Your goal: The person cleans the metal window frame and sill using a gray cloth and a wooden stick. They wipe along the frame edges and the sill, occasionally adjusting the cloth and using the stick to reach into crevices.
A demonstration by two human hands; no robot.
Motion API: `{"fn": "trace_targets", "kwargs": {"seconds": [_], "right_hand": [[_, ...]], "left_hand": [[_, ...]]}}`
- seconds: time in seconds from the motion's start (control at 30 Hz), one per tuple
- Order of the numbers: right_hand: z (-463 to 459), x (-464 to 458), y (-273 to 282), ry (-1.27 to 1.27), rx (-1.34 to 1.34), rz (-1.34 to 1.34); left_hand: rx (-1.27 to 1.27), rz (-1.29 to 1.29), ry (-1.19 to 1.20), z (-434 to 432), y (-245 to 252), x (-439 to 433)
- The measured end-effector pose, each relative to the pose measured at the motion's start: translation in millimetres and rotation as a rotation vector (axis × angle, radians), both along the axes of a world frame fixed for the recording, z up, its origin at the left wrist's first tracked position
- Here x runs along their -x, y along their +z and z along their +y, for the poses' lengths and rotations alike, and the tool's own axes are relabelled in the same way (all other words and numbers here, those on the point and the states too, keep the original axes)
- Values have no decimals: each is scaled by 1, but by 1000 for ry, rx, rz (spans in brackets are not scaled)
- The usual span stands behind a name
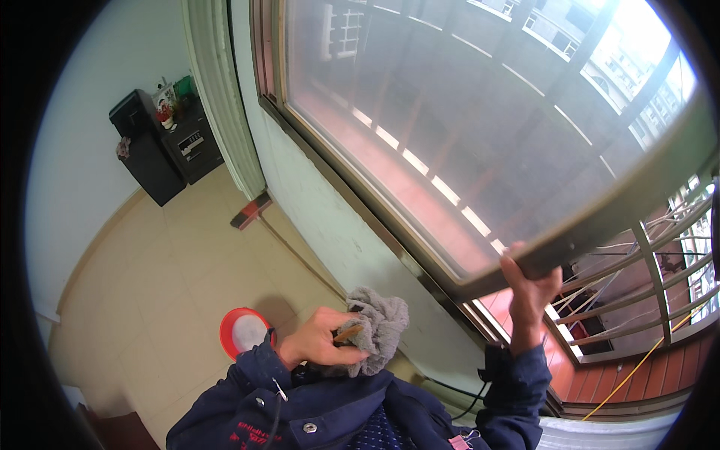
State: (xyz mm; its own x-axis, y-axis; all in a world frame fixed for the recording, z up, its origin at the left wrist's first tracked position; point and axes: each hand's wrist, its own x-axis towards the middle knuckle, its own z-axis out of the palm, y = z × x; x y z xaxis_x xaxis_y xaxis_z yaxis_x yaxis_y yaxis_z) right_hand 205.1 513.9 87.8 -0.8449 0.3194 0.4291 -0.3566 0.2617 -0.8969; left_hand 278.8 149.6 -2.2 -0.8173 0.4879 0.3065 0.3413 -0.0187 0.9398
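My left hand (320, 340) is closed around a bunched grey cloth (385, 332) in front of my chest. A short brown piece (349, 333), perhaps a wooden handle, sticks out between the fingers; the rest of it is hidden. With my right hand (531, 287) I grip the lower corner of a metal-framed sliding window sash (540, 259), thumb on the inner side. Its glass pane (439, 107) looks hazy and streaked. Along the bottom, the sash meets the window track (360, 208).
A red bucket (228, 326) with whitish contents stands on the tiled floor (169, 270). A broom (250, 211) lies near the wall under the window. A dark safe (197, 146) and black cabinet (152, 166) stand beyond. Outside are metal window bars (652, 281) and a yellow cord (624, 377).
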Motion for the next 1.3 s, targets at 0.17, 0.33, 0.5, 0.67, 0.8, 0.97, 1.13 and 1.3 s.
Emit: {"fn": "trace_targets", "kwargs": {"seconds": [0.17, 0.33, 0.5, 0.67, 0.8, 0.97, 1.13, 1.3], "right_hand": [[46, -54, -15, -95, 76, 67], [83, -123, -23, -287, 70, 107], [96, -178, -15, -586, 113, 231], [64, -211, 4, -1231, -707, 306], [57, -237, 22, -1439, -1115, 256], [81, -265, 22, -1596, -1080, 159], [91, -276, 24, -1810, -1215, 68], [75, -277, 40, -1912, -1316, -119]], "left_hand": [[-27, -19, -120, 0, 0, 16], [-56, -50, -272, -6, 3, 30], [-48, -80, -319, -9, 5, 35], [-32, -57, -414, -12, 10, 45], [-53, -33, -502, -17, 17, 57], [-75, -59, -547, -13, 21, 60], [-60, -94, -508, -12, 17, 54], [-72, -86, -476, -19, 16, 55]]}}
